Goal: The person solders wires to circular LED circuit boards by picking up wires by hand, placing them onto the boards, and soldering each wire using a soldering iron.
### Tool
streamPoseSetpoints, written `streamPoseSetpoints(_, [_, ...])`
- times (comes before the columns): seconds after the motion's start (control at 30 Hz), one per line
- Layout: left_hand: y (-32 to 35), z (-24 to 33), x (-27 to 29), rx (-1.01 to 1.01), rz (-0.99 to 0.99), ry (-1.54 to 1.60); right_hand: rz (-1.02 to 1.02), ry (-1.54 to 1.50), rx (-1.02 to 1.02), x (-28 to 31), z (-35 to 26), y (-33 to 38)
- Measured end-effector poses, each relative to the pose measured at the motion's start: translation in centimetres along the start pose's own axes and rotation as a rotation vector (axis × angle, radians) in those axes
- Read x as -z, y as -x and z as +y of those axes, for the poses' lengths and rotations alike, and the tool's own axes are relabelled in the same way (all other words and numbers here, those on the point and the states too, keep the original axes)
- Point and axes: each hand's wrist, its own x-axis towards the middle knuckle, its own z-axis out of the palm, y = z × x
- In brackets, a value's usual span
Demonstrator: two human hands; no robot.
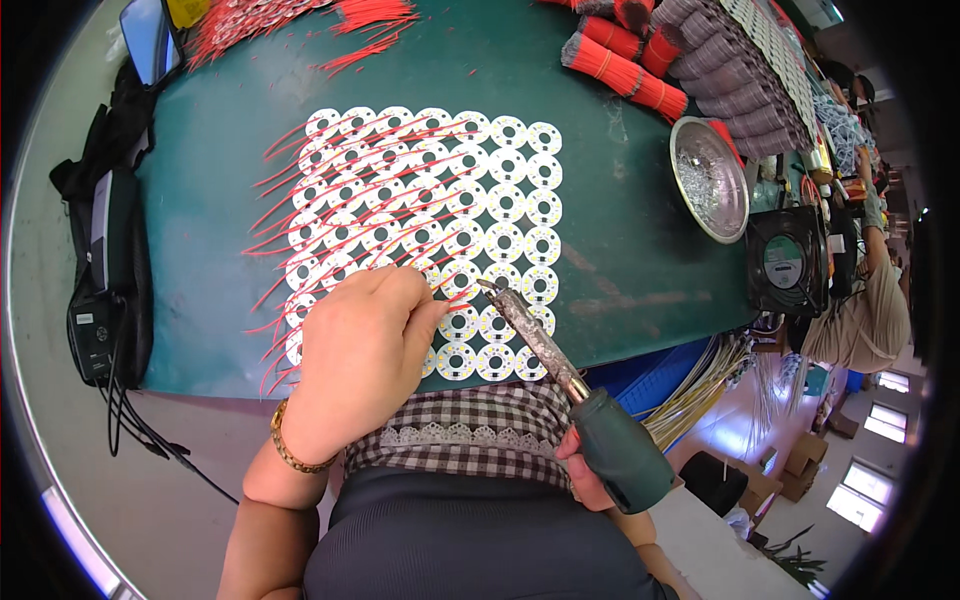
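Observation:
A square panel of round white LED boards [505, 203], each with a hole in its middle, lies on the green table. Thin red wires [285, 225] slant across most of its columns, their loose ends past the left edge. Over the lower part of the panel is my left hand [365, 340], fingertips pinched on a red wire whose end shows by a board. My right hand [590, 470] is wrapped round the dark green handle of a soldering iron [625, 450]. The iron's tip [485, 285] points at a board just right of my left fingertips; whether it touches is unclear.
A metal bowl [709, 180] with silvery bits stands at the right, beside a black fan [783, 262]. Behind are bundled red wires [625, 75]; more loose red wires [250, 25] lie at the far left. Black devices with cables [110, 270] line the left edge. Another person [860, 310] is at right.

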Motion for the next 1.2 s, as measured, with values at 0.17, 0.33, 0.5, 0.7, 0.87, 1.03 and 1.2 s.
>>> streamPoseSetpoints(0.17, [-0.2,0.0,0.4,0.002,-0.026,-0.024,0.017,0.007,0.048,-0.5,1.8,0.5])
streamPoseSetpoints(0.33, [-0.5,0.1,0.6,-0.003,-0.044,-0.015,0.067,0.017,-0.030,-0.2,0.4,-0.3])
streamPoseSetpoints(0.5, [-0.7,-0.1,0.6,0.003,-0.071,-0.002,0.127,-0.070,0.008,0.4,-1.1,-2.1])
streamPoseSetpoints(0.7, [-0.8,0.1,0.8,0.018,-0.068,-0.016,0.098,0.027,-0.205,-0.9,1.5,1.0])
streamPoseSetpoints(0.87, [-0.8,0.0,0.8,0.019,-0.087,-0.009,-0.047,0.068,-0.019,1.2,-0.7,-1.2])
streamPoseSetpoints(1.03, [-0.6,0.0,0.7,0.027,-0.070,-0.004,-0.073,0.022,0.103,0.5,0.0,-0.8])
streamPoseSetpoints(1.2, [-0.8,0.0,0.8,0.025,-0.088,-0.011,-0.030,-0.329,-0.105,-0.8,2.1,2.0])
